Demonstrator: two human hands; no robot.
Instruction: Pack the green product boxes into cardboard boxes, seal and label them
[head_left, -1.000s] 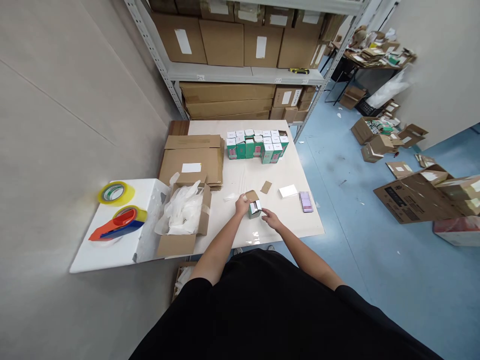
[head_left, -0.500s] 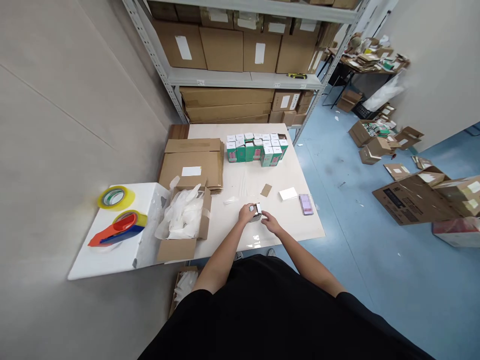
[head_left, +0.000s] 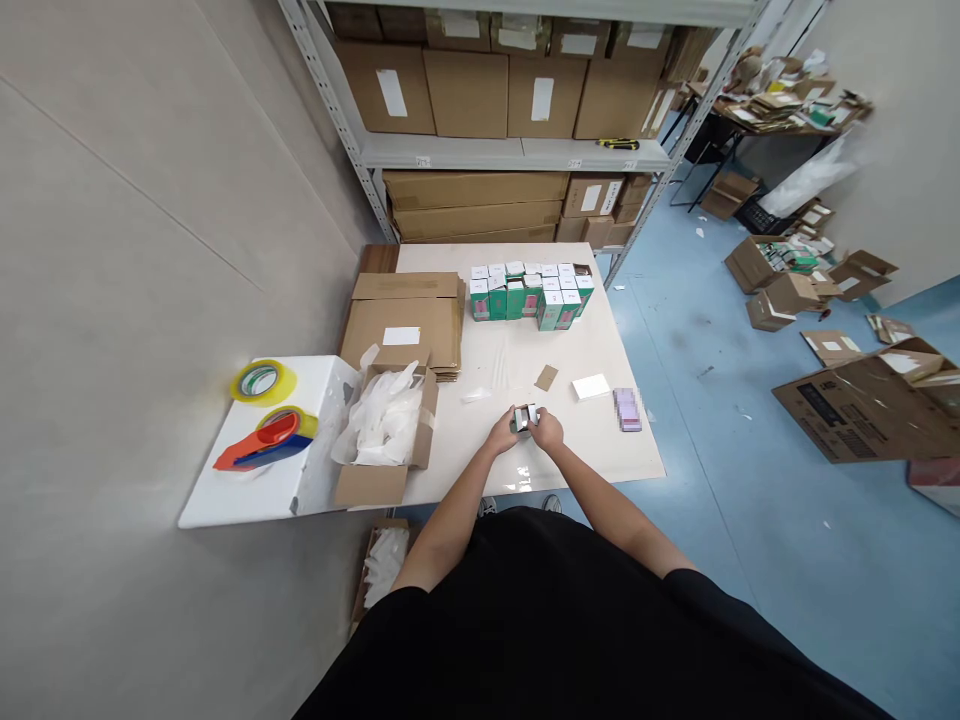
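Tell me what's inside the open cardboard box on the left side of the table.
Crumpled white plastic fills the open cardboard box. The plastic covers the bottom, so anything lying underneath can't be seen.

The left hand [head_left: 501, 433] and right hand [head_left: 548, 431] grip a small open cardboard box with pale flaps [head_left: 524, 420] over the glossy white desk [head_left: 600, 450]. Beyond lie a flat brown cardboard piece [head_left: 547, 377], a white rectangular item [head_left: 591, 387] and a purple stack [head_left: 628, 410]. Upright green-and-white boxes [head_left: 516, 300] cluster farther back; an open brown carton [head_left: 425, 425] at left holds crumpled white plastic [head_left: 388, 415].
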